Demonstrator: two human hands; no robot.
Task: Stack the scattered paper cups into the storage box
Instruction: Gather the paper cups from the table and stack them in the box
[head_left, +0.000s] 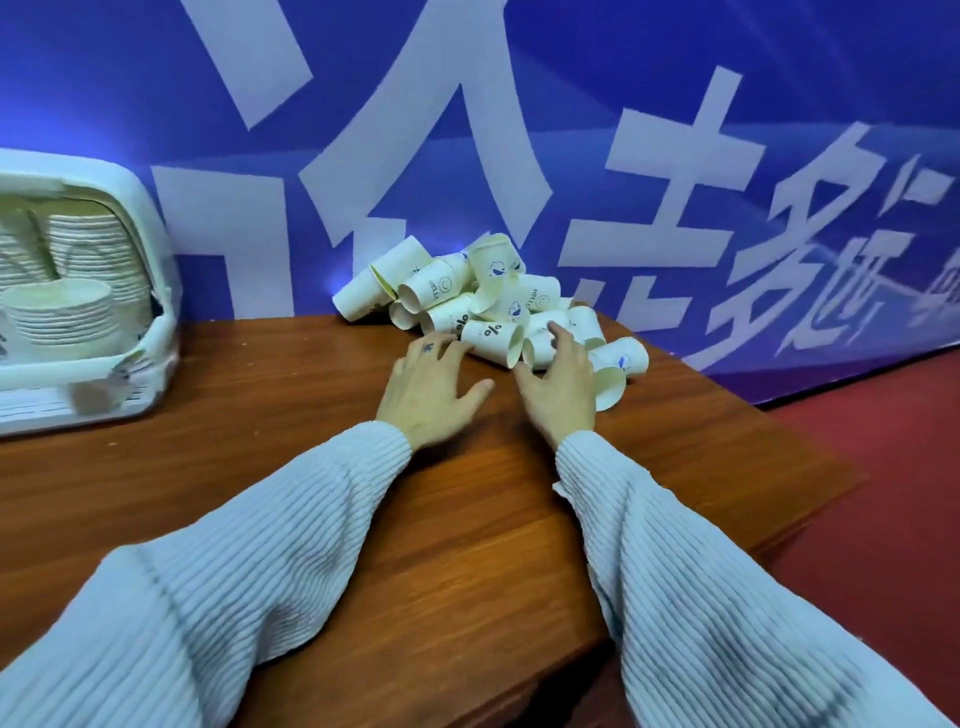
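Note:
A heap of several white paper cups (483, 299) lies on its sides at the far edge of the wooden table (291, 467), against the blue banner. My left hand (431, 387) hovers with fingers spread just in front of the heap, its fingertips close to a cup printed with "%" (491, 338). My right hand (558, 387) is spread too, its fingers resting on a cup (540, 345) at the heap's near right; it does not grip it. The white storage box (150, 270) stands at the far left with stacked cups (62, 312) inside.
The blue banner with large white characters (519, 156) rises right behind the cups. The table's right edge (810, 525) drops to a red carpet (893, 493). Bare wood lies between the box and the heap. My pale ribbed sleeves fill the foreground.

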